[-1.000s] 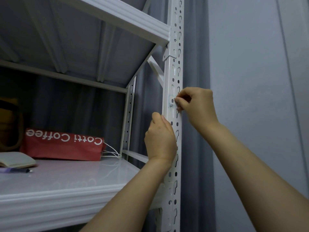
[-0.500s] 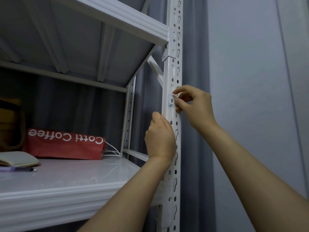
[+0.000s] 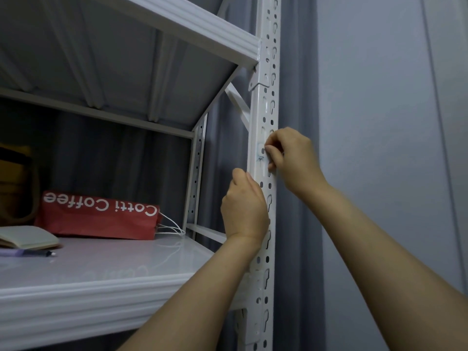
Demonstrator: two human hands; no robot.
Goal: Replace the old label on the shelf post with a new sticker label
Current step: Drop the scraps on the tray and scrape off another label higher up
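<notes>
R hand (image 3: pixel 293 160) is up at the white shelf post (image 3: pixel 266 110), fingers curled tight, thumb & forefinger pinching the right edge of the label (image 3: pixel 260 151). The label is a small pale sticker w/ bluish marks on the post's front face, well below the upper shelf (image 3: pixel 177 29). L hand (image 3: pixel 244 209) sits just under it, curled against the post's left edge; fingers hidden, so can't tell if it holds anything. On the lower shelf (image 3: pixel 101 287): red coffee bag (image 3: pixel 101 216) at the back, white cord (image 3: pixel 172 229) beside it, notebook (image 3: pixel 25 239) & pen (image 3: pixel 38 253) at left.
</notes>
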